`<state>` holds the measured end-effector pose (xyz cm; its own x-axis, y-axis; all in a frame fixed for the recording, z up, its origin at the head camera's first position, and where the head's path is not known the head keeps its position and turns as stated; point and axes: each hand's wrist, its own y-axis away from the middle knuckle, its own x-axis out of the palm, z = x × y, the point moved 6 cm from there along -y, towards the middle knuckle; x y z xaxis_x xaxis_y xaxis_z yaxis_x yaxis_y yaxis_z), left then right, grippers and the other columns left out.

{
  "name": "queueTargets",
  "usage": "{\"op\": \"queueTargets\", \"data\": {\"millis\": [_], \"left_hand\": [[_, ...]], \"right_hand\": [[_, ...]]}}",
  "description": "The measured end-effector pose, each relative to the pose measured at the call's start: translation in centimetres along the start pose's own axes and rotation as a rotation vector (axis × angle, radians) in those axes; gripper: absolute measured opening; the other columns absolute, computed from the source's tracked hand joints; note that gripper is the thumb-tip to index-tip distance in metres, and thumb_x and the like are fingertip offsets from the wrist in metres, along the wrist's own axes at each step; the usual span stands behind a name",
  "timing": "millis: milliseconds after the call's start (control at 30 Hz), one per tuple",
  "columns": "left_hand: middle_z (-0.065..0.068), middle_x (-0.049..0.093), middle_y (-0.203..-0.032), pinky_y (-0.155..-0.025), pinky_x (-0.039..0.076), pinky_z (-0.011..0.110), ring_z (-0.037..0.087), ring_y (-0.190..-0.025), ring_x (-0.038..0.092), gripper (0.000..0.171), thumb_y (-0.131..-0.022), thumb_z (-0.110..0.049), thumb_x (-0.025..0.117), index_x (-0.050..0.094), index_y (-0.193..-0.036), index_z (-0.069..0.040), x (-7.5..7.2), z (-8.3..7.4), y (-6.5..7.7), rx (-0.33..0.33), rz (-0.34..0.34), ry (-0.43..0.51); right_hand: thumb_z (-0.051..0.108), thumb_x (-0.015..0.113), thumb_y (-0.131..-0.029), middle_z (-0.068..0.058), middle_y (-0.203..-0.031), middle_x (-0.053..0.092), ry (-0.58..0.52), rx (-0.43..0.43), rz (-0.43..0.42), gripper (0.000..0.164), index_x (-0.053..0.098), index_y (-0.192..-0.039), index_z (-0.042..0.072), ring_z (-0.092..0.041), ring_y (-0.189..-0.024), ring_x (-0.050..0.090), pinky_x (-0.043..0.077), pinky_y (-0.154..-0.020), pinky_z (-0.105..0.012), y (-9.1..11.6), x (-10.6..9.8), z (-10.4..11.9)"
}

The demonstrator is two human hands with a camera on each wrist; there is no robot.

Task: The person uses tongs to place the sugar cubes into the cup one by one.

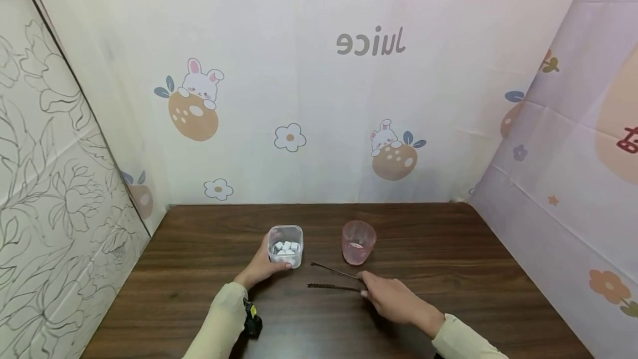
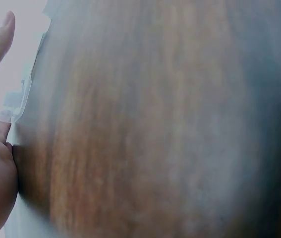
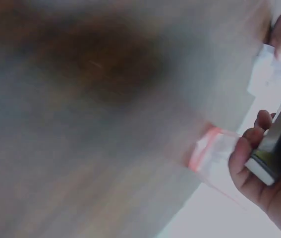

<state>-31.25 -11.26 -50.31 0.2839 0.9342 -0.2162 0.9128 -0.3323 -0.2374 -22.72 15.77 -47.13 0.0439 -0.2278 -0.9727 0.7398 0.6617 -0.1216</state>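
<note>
Lower centre: left hand (image 1: pixel 262 265) grips clear tub (image 1: pixel 294 262), white cubes (image 1: pixel 287 247) inside; right hand (image 1: pixel 392 297) clamped round tongs (image 1: pixel 335 287), tips apart, holding nothing; pink cup (image 1: pixel 355 256) right of tub; seemingly early stage, cubes unpicked.

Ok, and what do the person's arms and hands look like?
The left hand and right hand are bare, without gloves. The left sleeve and right sleeve are pale cream. A small black device with a yellow mark sits at the left cuff.
</note>
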Motion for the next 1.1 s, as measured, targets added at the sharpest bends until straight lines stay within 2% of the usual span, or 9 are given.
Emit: {"op": "queueTargets", "data": {"millis": [100, 200, 333, 433, 500, 600, 767, 833, 1100], "left_hand": [[0.033, 0.024, -0.134, -0.098, 0.015, 0.053, 0.043, -0.123, 0.022, 0.097, -0.064, 0.003, 0.075, 0.01, -0.135, 0.008, -0.1, 0.0, -0.1, 0.007, -0.005, -0.003], [0.033, 0.025, -0.133, -0.098, 0.016, 0.053, 0.044, -0.122, 0.024, 0.097, -0.063, 0.004, 0.075, 0.011, -0.135, 0.008, -0.2, 0.0, -0.2, 0.015, -0.012, -0.001], [0.032, 0.027, -0.132, -0.097, 0.017, 0.053, 0.044, -0.12, 0.025, 0.097, -0.061, 0.003, 0.076, 0.013, -0.135, 0.007, -0.4, 0.0, -0.1, 0.024, -0.025, 0.007], [0.033, 0.029, -0.13, -0.096, 0.02, 0.051, 0.044, -0.119, 0.027, 0.096, -0.06, 0.003, 0.077, 0.014, -0.133, 0.008, -0.4, 0.2, -0.1, 0.054, -0.038, -0.01], [0.033, 0.031, -0.129, -0.095, 0.022, 0.051, 0.045, -0.118, 0.028, 0.096, -0.059, 0.002, 0.077, 0.016, -0.132, 0.008, -0.4, 0.2, -0.2, 0.079, -0.049, -0.022], [0.032, 0.032, -0.129, -0.095, 0.022, 0.051, 0.044, -0.118, 0.029, 0.096, -0.059, 0.002, 0.078, 0.016, -0.132, 0.007, -0.4, 0.4, -0.2, 0.082, -0.056, -0.034], [0.031, 0.029, -0.132, -0.098, 0.017, 0.051, 0.041, -0.121, 0.026, 0.097, -0.061, 0.003, 0.077, 0.013, -0.135, 0.006, -0.3, 0.4, -0.2, 0.022, -0.032, -0.012], [0.03, 0.028, -0.133, -0.099, 0.015, 0.051, 0.04, -0.123, 0.025, 0.098, -0.061, 0.004, 0.076, 0.012, -0.135, 0.006, -0.3, 0.4, -0.2, 0.007, -0.024, 0.005], [0.02, 0.033, -0.135, -0.099, 0.019, 0.047, 0.03, -0.124, 0.028, 0.1, -0.06, -0.007, 0.08, 0.016, -0.137, -0.004, -0.4, 3.1, -0.5, -0.008, -0.057, -0.021]], "right_hand": [[0.026, 0.042, -0.093, 0.0, -0.101, 0.06, 0.002, 0.027, 0.029, 0.03, 0.044, -0.118, 0.01, -0.008, -0.083, 0.057, 0.046, -0.062, -0.031, -0.7, -1.0, 0.2], [0.028, 0.043, -0.092, 0.006, -0.081, 0.057, 0.022, 0.035, 0.021, 0.018, 0.047, -0.104, 0.015, -0.005, -0.063, 0.053, 0.042, -0.051, -0.027, -1.7, -2.5, 0.5], [0.031, 0.044, -0.091, 0.006, -0.077, 0.056, 0.095, 0.024, -0.054, 0.02, 0.05, -0.103, 0.016, -0.002, -0.05, 0.041, 0.035, -0.044, -0.022, -3.4, -4.9, 1.0], [0.034, 0.044, -0.091, 0.006, -0.085, 0.059, 0.176, 0.021, -0.115, 0.03, 0.05, -0.112, 0.014, 0.0, -0.051, 0.042, 0.035, -0.045, -0.021, -4.7, -6.6, 1.2], [0.034, 0.045, -0.091, 0.008, -0.078, 0.057, 0.206, 0.021, -0.132, 0.028, 0.052, -0.11, 0.015, -0.002, -0.048, 0.042, 0.034, -0.042, -0.021, -5.6, -7.4, 1.4], [0.033, 0.046, -0.089, 0.006, -0.081, 0.061, 0.244, 0.021, -0.158, 0.028, 0.054, -0.109, 0.015, -0.005, -0.046, 0.045, 0.033, -0.041, -0.022, -6.8, -8.4, 1.7], [0.039, 0.046, -0.088, 0.005, -0.091, 0.063, 0.271, 0.046, -0.14, 0.033, 0.055, -0.109, 0.016, -0.007, -0.054, 0.052, 0.034, -0.042, -0.021, -8.4, -8.8, 1.7], [0.041, 0.047, -0.088, 0.006, -0.086, 0.063, 0.285, 0.042, -0.137, 0.032, 0.056, -0.107, 0.017, -0.006, -0.053, 0.051, 0.032, -0.041, -0.021, -9.0, -8.8, 1.7], [0.038, 0.055, -0.083, 0.008, -0.07, 0.061, 0.348, 0.008, -0.154, 0.025, 0.063, -0.097, 0.019, -0.006, -0.046, 0.043, 0.03, -0.038, -0.022, -11.3, -8.8, 2.4]]}}
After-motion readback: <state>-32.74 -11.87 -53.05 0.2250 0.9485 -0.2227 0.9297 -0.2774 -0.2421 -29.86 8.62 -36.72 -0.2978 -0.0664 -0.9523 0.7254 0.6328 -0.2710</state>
